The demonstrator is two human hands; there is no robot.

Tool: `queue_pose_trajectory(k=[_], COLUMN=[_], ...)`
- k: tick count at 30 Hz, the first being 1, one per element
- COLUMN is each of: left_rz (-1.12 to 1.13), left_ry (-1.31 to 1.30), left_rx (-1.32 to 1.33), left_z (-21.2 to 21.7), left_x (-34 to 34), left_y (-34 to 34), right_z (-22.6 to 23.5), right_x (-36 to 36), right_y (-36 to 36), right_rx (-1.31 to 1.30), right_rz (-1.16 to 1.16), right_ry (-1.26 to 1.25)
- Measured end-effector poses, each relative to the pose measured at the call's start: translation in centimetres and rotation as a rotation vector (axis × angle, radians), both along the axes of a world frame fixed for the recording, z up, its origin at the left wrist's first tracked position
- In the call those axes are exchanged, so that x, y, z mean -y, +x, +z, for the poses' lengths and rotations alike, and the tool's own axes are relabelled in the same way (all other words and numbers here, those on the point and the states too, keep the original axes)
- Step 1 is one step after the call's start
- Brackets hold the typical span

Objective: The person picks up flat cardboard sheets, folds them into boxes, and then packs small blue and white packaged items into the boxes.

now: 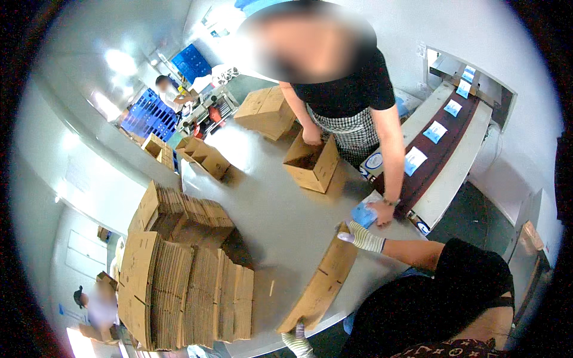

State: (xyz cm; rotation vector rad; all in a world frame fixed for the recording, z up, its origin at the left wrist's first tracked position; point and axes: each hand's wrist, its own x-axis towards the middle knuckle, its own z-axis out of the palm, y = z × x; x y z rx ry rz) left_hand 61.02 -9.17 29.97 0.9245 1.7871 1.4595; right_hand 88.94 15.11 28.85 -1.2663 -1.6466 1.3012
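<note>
A flat, folded cardboard box point(319, 283) slants above the grey table, held at both ends. My left hand point(296, 342), in a striped glove, grips its near end, with part of the hand cut off by the lower edge. At the far end my right hand point(361, 236), gloved alike, has its thumb and fingers on the cardboard. Just beyond my right hand, a co-worker's bare hand point(382, 212) is on a blue and white packet point(363, 213). The co-worker's other hand point(311, 134) reaches to the rim of an open carton point(310, 176).
Stacked flat cardboard boxes point(185, 292) fill the table's left side. Farther back are a divided carton point(206, 156) and another carton point(262, 110). A conveyor belt point(421, 167) at right carries several packets. Other people work in the background near blue crates point(149, 113).
</note>
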Motion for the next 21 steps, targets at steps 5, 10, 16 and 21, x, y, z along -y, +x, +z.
queue_pose_trajectory(k=[5,10,16,21], left_rz=[0.098,0.171,0.152,0.209], left_ry=[0.128,0.190,0.225,0.225], left_rx=[0.016,0.213,0.219,0.217], left_z=[1.2,3.3,4.1,5.9], left_x=[-2.0,-2.5,-2.6,-2.6], left_y=[2.8,5.3,5.5,4.4], right_z=[-3.4,-1.6,-1.6,3.0], right_x=[0.5,2.0,2.1,3.4], right_y=[3.1,4.5,4.1,3.4], right_rx=[-0.267,-0.281,-0.112,-0.067], right_rz=[-0.066,-0.195,-0.307,-0.185], right_ry=[0.191,0.109,0.067,0.021])
